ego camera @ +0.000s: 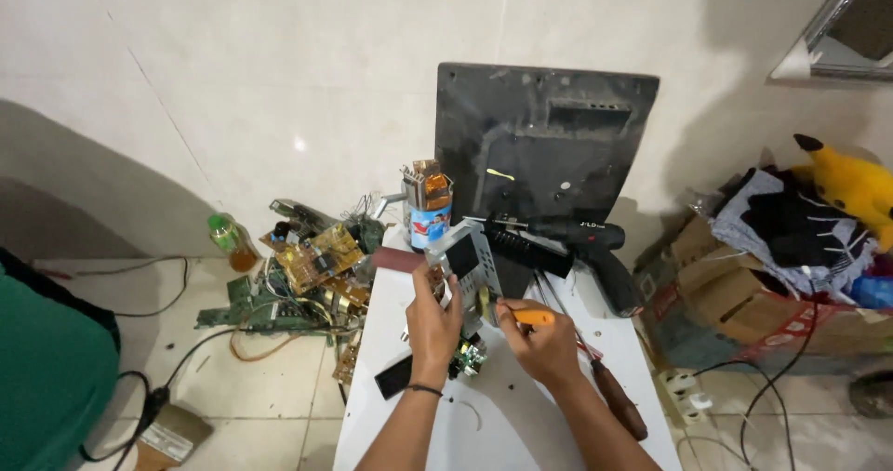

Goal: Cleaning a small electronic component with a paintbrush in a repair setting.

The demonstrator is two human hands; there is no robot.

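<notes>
Nearest me, both forearms reach up over the white table. Left hand is clenched around a small grey metal-cased unit, held upright above the tabletop; right hand grasps an orange-handled screwdriver, tip at the unit's lower edge. Casing looks partly opened, board exposed below; I judge disassembly midway.

Drill on table behind hands; circuit boards left (on floor); boxes right.
</notes>
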